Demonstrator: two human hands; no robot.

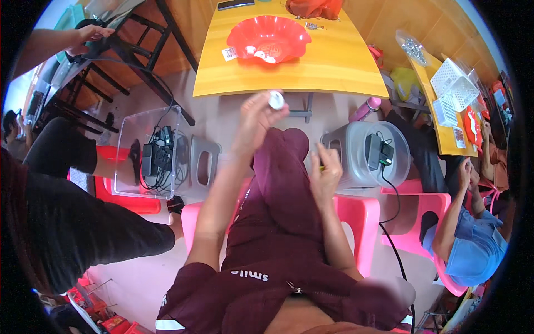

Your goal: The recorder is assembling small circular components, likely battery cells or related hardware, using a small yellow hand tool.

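Raised in front of the table's near edge, my left hand [257,118] is closed on a small white round piece [276,101] held at the fingertips. My right hand [327,173] is lower, above my right thigh. Its fingers are curled, with a small yellowish bit showing between them that is too small to name. On the yellow table [334,72], beyond both hands, stands a red bowl [239,34] with a wavy rim. Several white pieces [264,55] lie inside it, and a white printed tag [229,54] is at its left rim.
Behind the bowl are a red bag [314,8], small metal parts [313,25] and a dark flat device [236,4]. A clear box [125,125] with black adapters is at left; a round tub [401,153] tops a grey stool at right. Other people sit or stand on both sides.
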